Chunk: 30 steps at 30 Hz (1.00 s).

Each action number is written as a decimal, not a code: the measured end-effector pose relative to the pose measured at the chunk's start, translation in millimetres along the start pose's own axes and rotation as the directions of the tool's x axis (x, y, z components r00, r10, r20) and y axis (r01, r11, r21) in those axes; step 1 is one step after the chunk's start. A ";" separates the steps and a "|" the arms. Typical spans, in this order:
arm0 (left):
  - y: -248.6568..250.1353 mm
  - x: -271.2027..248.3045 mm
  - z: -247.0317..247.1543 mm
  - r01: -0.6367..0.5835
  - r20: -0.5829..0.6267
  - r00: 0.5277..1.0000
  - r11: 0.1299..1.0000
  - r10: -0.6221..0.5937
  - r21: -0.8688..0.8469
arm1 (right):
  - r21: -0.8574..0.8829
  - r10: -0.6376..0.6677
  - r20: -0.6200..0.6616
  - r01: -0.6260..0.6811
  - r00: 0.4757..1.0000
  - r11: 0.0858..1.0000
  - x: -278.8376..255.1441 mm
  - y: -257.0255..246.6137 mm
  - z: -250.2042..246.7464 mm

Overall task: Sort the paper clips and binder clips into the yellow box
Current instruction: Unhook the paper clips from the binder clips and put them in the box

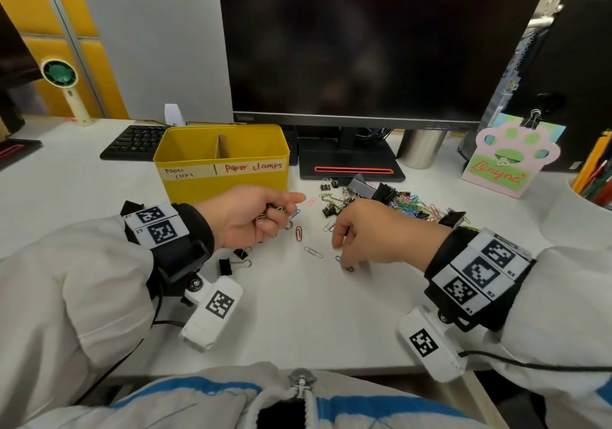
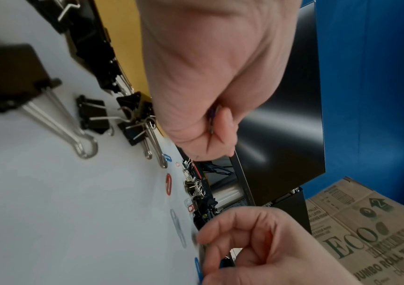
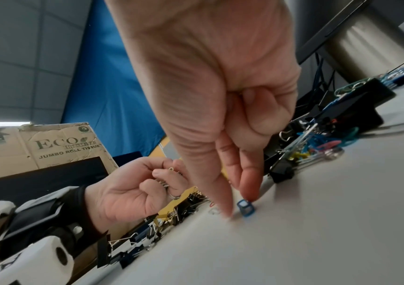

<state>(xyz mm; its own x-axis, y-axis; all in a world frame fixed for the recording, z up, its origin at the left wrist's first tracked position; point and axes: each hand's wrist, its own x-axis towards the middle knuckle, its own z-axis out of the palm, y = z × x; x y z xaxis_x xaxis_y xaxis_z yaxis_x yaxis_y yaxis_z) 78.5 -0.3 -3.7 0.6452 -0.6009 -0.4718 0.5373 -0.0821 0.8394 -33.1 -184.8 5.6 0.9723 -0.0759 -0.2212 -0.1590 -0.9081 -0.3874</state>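
Pinching down with my right hand (image 1: 364,233), thumb and forefinger close on the blue paper clip (image 3: 245,208) lying flat directly beneath, while my left hand (image 1: 246,216) clutches gathered clips.

White desk (image 1: 271,322) bears clips (image 1: 390,201), yellow box (image 1: 221,163), monitor (image 1: 351,44).

The left hand (image 1: 246,216) is curled around a bunch of paper clips (image 1: 276,210), so their count and colours can't be made out. The right hand (image 1: 371,234) hides most of the blue paper clip (image 3: 245,208) in the head view. The yellow box (image 1: 220,160) walls hide its floor. The clip pile (image 1: 390,200) is too tangled to count, and the pen cup (image 1: 592,193) is cut off at the right edge.
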 end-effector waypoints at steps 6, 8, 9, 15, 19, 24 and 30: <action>2.1 0.9 3.9 0.026 0.012 1.000 0.996 -0.025 -0.089 | 0.054 0.064 0.059 -0.068 0.996 0.996 -2.8 2.3 0.6; 0.8 2.3 6.0 0.011 0.004 1.000 1.000 -0.011 -0.018 | 0.075 0.074 0.081 -0.080 0.994 0.994 -3.1 1.5 0.7; -0.6 3.3 6.8 -0.002 -0.007 1.000 1.000 0.002 0.027 | 0.079 0.078 0.092 -0.085 0.993 0.993 -3.0 1.1 1.3; -8.3 6.9 7.8 -0.074 -0.030 0.996 0.956 0.086 0.284 | 0.047 0.035 0.119 -0.041 0.992 0.998 -5.0 -4.9 12.3; -9.2 5.0 5.8 -0.133 -0.043 0.985 0.897 0.166 0.421 | 0.236 0.029 0.167 -0.069 0.985 0.969 -4.0 -3.1 12.7; -2.0 6.2 5.4 -0.153 -0.093 0.973 0.890 0.212 0.430 | 0.966 -0.065 0.257 -0.254 0.964 0.049 5.2 4.8 -7.3; -0.4 13.8 1.8 -0.172 -0.033 0.976 0.852 0.216 0.494 | 0.968 -0.011 0.243 -0.243 0.970 -0.063 10.6 2.4 -11.8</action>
<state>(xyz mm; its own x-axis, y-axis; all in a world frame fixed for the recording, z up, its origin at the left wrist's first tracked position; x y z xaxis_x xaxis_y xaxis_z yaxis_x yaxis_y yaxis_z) 86.2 -10.0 -10.0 0.7637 -0.5777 -0.2880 0.0784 -0.3598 0.9297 -21.1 -192.6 13.0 0.9032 0.0363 -0.4278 -0.3923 0.4743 -0.7881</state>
